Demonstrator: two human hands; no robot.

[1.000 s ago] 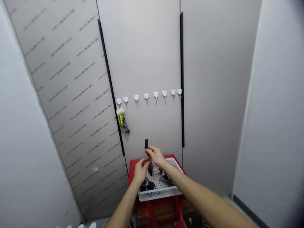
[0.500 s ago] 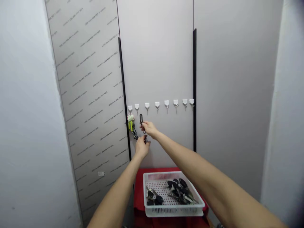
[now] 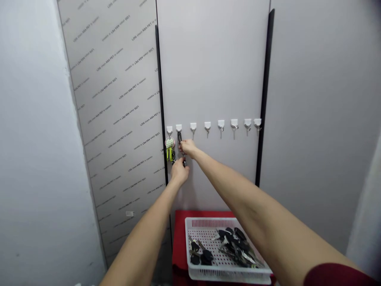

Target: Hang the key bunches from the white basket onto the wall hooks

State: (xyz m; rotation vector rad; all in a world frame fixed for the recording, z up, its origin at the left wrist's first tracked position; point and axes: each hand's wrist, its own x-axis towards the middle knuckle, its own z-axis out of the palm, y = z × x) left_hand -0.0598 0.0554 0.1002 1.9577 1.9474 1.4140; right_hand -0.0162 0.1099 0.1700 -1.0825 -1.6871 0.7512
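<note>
My right hand (image 3: 188, 147) pinches a dark keychain (image 3: 179, 137) just below its loop. The loop's top is at the second white wall hook (image 3: 178, 128) from the left; I cannot tell whether it is over the metal prong. Lower down, my left hand (image 3: 179, 171) is closed around the keychain's bottom end, where a dark key piece shows between the fingers. Just left of both hands, a bunch of keys with a pale round charm and yellow-green tags (image 3: 169, 149) hangs from the leftmost hook (image 3: 169, 129).
More white hooks (image 3: 220, 123) run in a row to the right across the grey panel. Below, a white perforated basket (image 3: 232, 275) holds two heaps of black-headed keys (image 3: 235, 242) on a red surface (image 3: 179, 238). Black vertical strips (image 3: 264, 95) edge the panel.
Both hands have risen with the keychain, and its loop has come up from beneath the second hook to meet it. The view has moved closer to the panel.
</note>
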